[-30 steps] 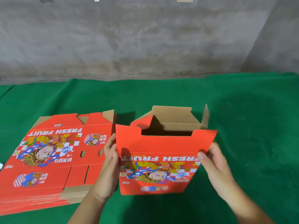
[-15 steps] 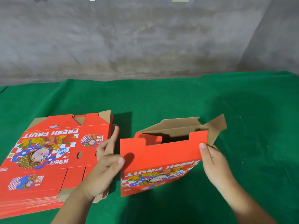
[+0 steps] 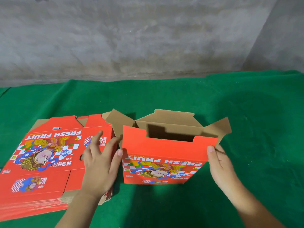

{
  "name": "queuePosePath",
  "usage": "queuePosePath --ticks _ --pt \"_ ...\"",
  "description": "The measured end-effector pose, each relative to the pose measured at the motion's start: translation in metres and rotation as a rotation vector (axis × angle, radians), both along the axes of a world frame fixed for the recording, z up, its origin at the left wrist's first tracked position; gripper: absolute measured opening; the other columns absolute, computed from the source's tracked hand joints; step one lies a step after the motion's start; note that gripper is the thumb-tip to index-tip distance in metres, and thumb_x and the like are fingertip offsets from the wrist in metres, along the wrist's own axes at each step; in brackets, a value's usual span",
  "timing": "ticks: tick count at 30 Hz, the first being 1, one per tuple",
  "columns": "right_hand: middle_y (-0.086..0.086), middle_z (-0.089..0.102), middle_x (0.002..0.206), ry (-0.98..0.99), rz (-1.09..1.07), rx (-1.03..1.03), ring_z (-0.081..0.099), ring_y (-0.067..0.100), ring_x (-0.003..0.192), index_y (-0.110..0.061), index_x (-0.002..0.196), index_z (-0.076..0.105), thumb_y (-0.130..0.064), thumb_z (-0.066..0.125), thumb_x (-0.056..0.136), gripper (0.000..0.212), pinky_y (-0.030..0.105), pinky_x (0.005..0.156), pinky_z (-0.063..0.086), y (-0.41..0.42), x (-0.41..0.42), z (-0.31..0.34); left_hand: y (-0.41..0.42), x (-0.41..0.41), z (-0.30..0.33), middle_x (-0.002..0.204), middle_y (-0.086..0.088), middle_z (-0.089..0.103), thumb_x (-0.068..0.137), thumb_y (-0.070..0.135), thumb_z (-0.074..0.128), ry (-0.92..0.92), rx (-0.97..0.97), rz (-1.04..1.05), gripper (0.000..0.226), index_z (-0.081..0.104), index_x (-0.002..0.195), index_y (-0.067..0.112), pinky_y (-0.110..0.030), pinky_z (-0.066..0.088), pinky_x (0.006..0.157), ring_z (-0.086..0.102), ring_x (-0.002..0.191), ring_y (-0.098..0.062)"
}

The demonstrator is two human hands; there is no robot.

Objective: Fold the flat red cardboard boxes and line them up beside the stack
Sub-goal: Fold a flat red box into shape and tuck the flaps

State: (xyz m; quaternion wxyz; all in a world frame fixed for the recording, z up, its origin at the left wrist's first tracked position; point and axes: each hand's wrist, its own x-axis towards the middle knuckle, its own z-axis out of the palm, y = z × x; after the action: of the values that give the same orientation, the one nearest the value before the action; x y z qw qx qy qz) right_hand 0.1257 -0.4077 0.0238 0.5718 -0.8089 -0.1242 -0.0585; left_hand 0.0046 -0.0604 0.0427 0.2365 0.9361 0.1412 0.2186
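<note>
While the box stands half formed: one red box (image 3: 166,158) sits upright on the green cloth (image 3: 246,129) between the two hands, its top open and its brown flaps splayed outward
Box handling: it looks like thin corrugated card, so I judge it light and stiff along the panels but quick to bend at the creases; the printed face looks smooth and may slide under dry fingers
Where to hold: the upper corners of the near panel seem best, close to the creases, since a squeeze at mid-panel would likely bow the wall
Right hand: the right hand (image 3: 220,163) pinches the upper right corner of the near panel, thumb on the red face and fingers tucked behind it
Left hand: the left hand (image 3: 100,163) is spread wide with fingers straight, just left of the box; its thumb tip is at the panel's left edge, though I cannot tell whether it touches
Stack: the stack (image 3: 46,162) of flat boxes lies under and to the left of the left hand
Likely next: fold the flaps down, then set the box beside the stack
</note>
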Motion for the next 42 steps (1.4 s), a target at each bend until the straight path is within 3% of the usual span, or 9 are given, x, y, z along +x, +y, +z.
queuePosePath --ticks 5,7,10,15,19,22,29,38,42 --pt "-0.011 0.061 0.107 0.002 -0.089 -0.232 0.062 0.01 0.105 -0.027 0.095 0.071 -0.06 0.048 0.095 0.04 0.024 0.084 0.046 0.023 0.008 0.008 -0.01 0.036 0.003 0.111 0.002 0.059 0.098 0.053 0.057 -0.291 -0.584 0.065 0.019 0.05 0.09 0.037 -0.058 0.044 0.103 0.057 0.115 -0.03" --pt "0.0 0.058 0.129 0.078 -0.156 -0.252 0.059 0.022 0.115 -0.028 0.13 0.052 -0.045 0.063 0.095 0.04 0.035 0.091 0.046 0.026 0.011 0.01 -0.012 0.044 0.001 0.094 0.005 0.063 0.096 0.03 0.071 -0.325 -0.853 0.037 0.03 0.044 0.096 0.043 -0.056 0.054 0.083 0.061 0.089 -0.025" --pt "-0.017 0.029 0.16 0.065 -0.123 -0.136 0.041 0.009 0.137 -0.052 0.155 -0.009 -0.02 0.076 0.091 0.111 0.031 0.109 0.033 0.028 0.011 0.021 -0.011 0.044 -0.004 0.099 0.006 0.073 0.098 0.001 0.067 -0.365 -0.959 -0.057 0.06 0.041 0.125 0.048 -0.037 0.06 0.069 0.068 0.082 -0.022" --pt "-0.038 0.021 0.158 -0.014 0.037 -0.118 0.043 -0.018 0.129 -0.056 0.145 -0.036 0.0 0.059 0.097 0.12 0.018 0.103 0.033 0.036 0.004 0.013 -0.022 0.041 -0.008 0.139 0.014 0.062 0.091 0.01 0.06 -0.315 -0.813 -0.152 0.107 -0.005 0.154 0.067 -0.048 0.056 0.091 0.065 0.104 -0.03" --pt "-0.02 0.017 0.169 -0.19 0.167 -0.326 0.028 -0.008 0.147 -0.038 0.163 -0.004 0.006 0.05 0.097 0.096 0.023 0.115 0.032 0.033 0.003 0.013 -0.018 0.037 -0.02 0.157 0.024 0.047 0.089 0.005 0.049 -0.256 -0.197 -0.193 0.076 0.044 0.154 0.044 -0.017 0.025 0.105 0.045 0.119 -0.018" --pt "-0.014 0.021 0.169 -0.289 0.236 -0.384 0.021 0.011 0.156 -0.027 0.162 0.029 -0.007 0.055 0.096 0.073 0.035 0.125 0.02 0.023 0.006 0.01 -0.016 0.033 -0.023 0.154 0.023 0.05 0.093 0.016 0.051 -0.279 -0.194 -0.246 0.059 0.053 0.149 0.036 -0.017 0.026 0.111 0.041 0.134 -0.013" --pt "-0.014 0.011 0.171 -0.224 0.322 -0.347 0.01 0.01 0.158 -0.027 0.163 0.024 -0.006 0.045 0.102 0.067 0.026 0.126 0.011 0.019 0.001 0.003 -0.008 0.048 -0.001 0.119 0.007 0.056 0.093 0.021 0.059 -0.224 -0.1 -0.24 0.052 0.049 0.143 0.03 -0.037 0.04 0.096 0.052 0.109 -0.02" --pt "-0.016 0.007 0.171 -0.2 0.327 -0.367 0.006 0.009 0.158 -0.029 0.163 0.02 -0.013 0.044 0.103 0.067 0.026 0.126 0.009 0.016 0.0 0.001 0.008 0.088 0.036 0.141 0.013 0.048 0.096 0.074 0.036 0.138 0.136 -0.496 0.054 0.051 0.14 0.047 -0.037 0.03 0.112 0.04 0.13 -0.021" --pt "-0.014 0.012 0.171 -0.194 0.344 -0.377 0.005 0.01 0.159 -0.027 0.161 0.028 -0.012 0.043 0.104 0.061 0.031 0.128 0.009 0.018 0.002 -0.002 0.007 0.113 0.037 0.116 0.016 0.061 0.1 0.068 0.019 0.163 -0.157 -0.432 0.043 0.056 0.12 0.055 -0.027 0.023 0.105 0.048 0.124 -0.017"
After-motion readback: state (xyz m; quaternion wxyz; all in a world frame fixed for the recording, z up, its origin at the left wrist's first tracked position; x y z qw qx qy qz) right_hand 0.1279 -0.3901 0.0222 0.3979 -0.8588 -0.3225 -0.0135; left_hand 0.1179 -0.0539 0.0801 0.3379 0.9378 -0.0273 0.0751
